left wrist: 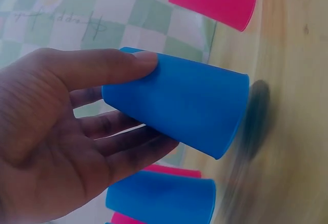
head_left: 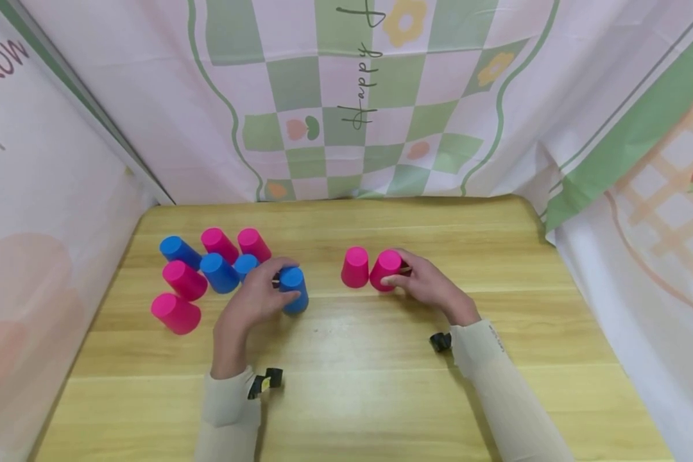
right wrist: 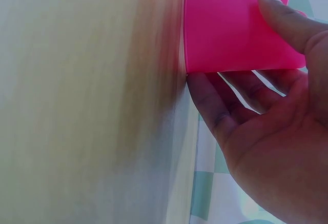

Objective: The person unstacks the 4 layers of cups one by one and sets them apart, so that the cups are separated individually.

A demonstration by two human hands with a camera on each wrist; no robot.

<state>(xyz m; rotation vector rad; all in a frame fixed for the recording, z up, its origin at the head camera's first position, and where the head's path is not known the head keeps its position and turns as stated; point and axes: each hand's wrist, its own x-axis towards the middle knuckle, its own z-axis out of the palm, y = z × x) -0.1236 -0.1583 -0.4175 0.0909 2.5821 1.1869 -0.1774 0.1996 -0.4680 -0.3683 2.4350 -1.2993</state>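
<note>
My left hand (head_left: 260, 296) holds a blue cup (head_left: 294, 292) upside down, thumb on the near side and fingers behind. In the left wrist view this blue cup (left wrist: 179, 101) is tilted, its rim off the wood with a shadow beside it. Toward the right, my right hand (head_left: 424, 280) grips a pink cup (head_left: 385, 272), also mouth down, between thumb and fingers. Its rim is right at the tabletop in the right wrist view, where the pink cup (right wrist: 230, 34) overlaps another behind it. That second pink cup (head_left: 355, 267) stands just left of the gripped one.
Left of my left hand stand several upturned cups, among them a blue cup (head_left: 219, 273), a pink cup (head_left: 176, 313) and a blue cup (head_left: 246, 264) partly hidden by the hand. The wooden table (head_left: 346, 391) meets a checked curtain (head_left: 346, 147) at the back.
</note>
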